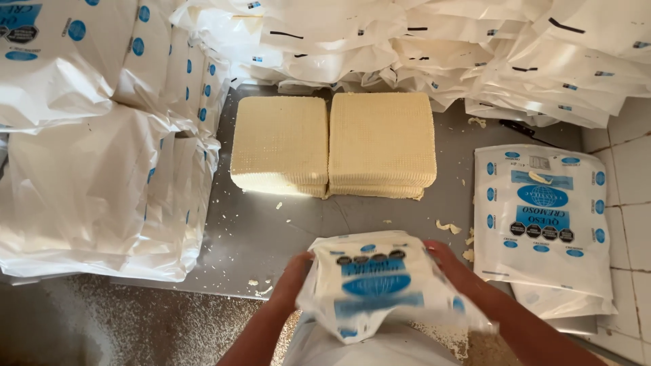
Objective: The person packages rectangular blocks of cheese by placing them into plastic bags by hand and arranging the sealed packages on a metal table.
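Note:
Both my hands hold a white plastic bag with blue printing [380, 288], filled with a pale block, over the near edge of the steel table [271, 230]. My left hand [293, 274] grips the bag's left side. My right hand [444, 261] grips its right side; most of its fingers are hidden behind the bag. Beyond the bag, two stacks of square pale-yellow cheese blocks sit side by side: one on the left [280, 144] and one on the right [382, 142].
Filled white bags are piled at the left [88, 163] and across the back [461, 47]. A stack of flat empty printed bags [542, 217] lies at the right. Cheese crumbs [447, 227] dot the table. A tiled surface [630, 163] runs along the right edge.

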